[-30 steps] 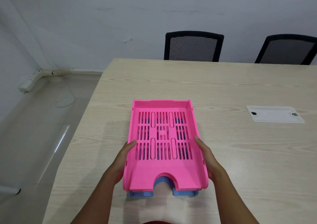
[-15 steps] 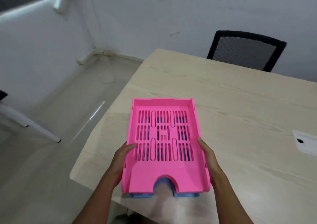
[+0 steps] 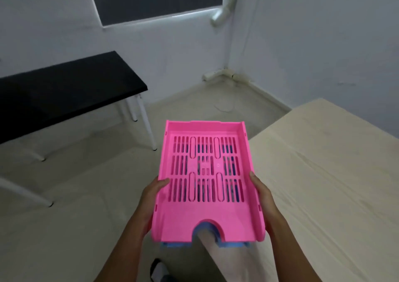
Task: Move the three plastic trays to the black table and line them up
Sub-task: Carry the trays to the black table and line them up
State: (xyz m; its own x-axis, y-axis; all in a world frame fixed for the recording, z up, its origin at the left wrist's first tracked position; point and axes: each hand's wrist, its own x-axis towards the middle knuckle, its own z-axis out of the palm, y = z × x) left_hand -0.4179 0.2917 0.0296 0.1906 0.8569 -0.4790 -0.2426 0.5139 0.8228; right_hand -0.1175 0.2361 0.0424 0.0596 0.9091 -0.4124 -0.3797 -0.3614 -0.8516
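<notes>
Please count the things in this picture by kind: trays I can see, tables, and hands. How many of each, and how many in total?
Trays: 2 visible, a pink tray stacked on a blue tray; a third cannot be seen
Tables: 2, a black table and a light wooden table
Hands: 2, left hand and right hand
Total: 6

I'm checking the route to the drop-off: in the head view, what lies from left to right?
black table → left hand → pink tray → right hand → light wooden table
</notes>
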